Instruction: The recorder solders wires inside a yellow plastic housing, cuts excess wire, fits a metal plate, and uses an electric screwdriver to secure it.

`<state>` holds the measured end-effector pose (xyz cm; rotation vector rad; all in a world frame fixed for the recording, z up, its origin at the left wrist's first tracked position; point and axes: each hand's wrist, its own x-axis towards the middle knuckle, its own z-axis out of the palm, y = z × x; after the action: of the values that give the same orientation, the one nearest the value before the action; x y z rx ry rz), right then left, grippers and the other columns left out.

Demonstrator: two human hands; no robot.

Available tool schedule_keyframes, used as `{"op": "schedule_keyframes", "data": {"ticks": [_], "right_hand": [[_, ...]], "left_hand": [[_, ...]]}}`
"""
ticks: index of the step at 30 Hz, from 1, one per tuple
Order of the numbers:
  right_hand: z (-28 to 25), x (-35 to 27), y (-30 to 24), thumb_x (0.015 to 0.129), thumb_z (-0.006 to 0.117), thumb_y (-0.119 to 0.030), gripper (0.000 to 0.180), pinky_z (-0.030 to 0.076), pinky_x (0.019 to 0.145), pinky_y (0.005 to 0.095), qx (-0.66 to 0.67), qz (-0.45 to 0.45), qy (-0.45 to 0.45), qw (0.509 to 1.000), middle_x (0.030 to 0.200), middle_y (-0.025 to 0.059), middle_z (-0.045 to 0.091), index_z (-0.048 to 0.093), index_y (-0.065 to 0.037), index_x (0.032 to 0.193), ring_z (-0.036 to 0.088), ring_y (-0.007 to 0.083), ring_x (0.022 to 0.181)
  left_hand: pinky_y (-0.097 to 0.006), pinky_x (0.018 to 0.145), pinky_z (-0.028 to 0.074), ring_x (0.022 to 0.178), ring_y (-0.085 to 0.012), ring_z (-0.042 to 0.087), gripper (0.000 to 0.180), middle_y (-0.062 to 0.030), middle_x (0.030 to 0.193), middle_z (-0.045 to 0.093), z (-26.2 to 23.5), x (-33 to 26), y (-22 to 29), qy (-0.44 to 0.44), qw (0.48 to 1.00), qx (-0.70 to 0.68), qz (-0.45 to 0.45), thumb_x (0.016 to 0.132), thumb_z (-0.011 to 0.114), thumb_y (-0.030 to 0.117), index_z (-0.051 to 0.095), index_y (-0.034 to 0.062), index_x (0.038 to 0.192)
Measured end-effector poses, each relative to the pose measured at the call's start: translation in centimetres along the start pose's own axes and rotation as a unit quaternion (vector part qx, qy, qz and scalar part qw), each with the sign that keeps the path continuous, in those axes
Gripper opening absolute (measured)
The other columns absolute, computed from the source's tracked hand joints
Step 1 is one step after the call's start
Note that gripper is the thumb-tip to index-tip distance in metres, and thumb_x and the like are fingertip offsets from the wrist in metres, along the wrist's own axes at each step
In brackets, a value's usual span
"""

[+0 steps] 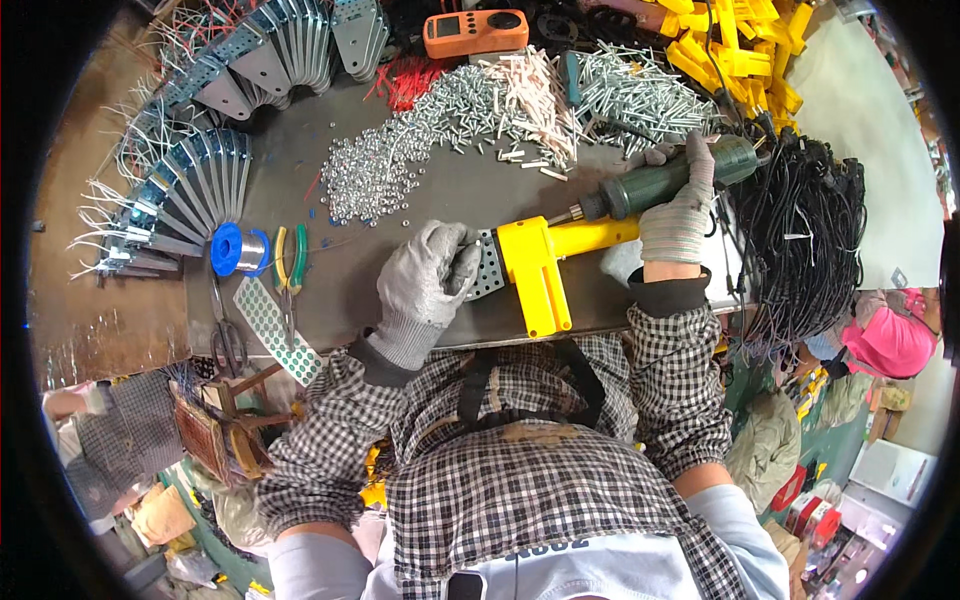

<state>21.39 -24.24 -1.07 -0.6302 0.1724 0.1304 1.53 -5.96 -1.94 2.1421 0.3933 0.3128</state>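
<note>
My left hand (428, 280), in a grey glove, is closed at the left end of a yellow plastic housing (535, 280), with its fingers on the perforated metal plate (487, 268) that sticks out there. My right hand (680, 215), in a striped glove, wraps round a dark green electric screwdriver (650, 188). The screwdriver lies nearly level, its bit (566, 215) pointing left at the upper edge of the housing. Whether the bit touches a screw cannot be seen. The housing's yellow handle (595, 236) runs right, below the screwdriver.
Beyond my hands lie loose nuts (370, 175), screws (640, 95) and pale sleeves (535, 90). Pliers (290, 265), a solder spool (238, 249) and scissors (228, 340) are left. Black cables (800, 240) pile at right, yellow housings (740, 50) behind. An orange meter (475, 33) stands at the back.
</note>
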Motion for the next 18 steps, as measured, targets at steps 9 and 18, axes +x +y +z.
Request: {"op": "schedule_keyframes", "data": {"ticks": [9,18], "right_hand": [[-0.22,-0.06,-0.06,0.085,0.073,-0.022,0.021,0.049,0.065,0.0287,0.015,0.009,0.004,1.000,0.073,0.0006,0.054,0.055,-0.010,0.085,0.052,0.0141,0.063],[0.38,-0.62,-0.23,0.087,0.070,-0.018,0.018,0.048,0.067,0.0306,0.022,0.012,0.005,1.000,0.074,0.0005,0.054,0.053,-0.009,0.085,0.052,0.0132,0.062]], "left_hand": [[-0.039,0.069,0.051,0.081,-0.0329,0.064,0.016,-0.0101,0.088,0.063,0.97,0.40,-0.28,0.070,0.984,0.120,0.111,0.083,0.069,0.014,0.064,0.0072,0.096],[-0.038,0.069,0.051,0.080,-0.0314,0.064,0.016,-0.0085,0.087,0.063,1.07,0.29,-0.40,0.081,0.973,0.173,0.128,0.082,0.070,0.013,0.064,0.0082,0.095]]}}
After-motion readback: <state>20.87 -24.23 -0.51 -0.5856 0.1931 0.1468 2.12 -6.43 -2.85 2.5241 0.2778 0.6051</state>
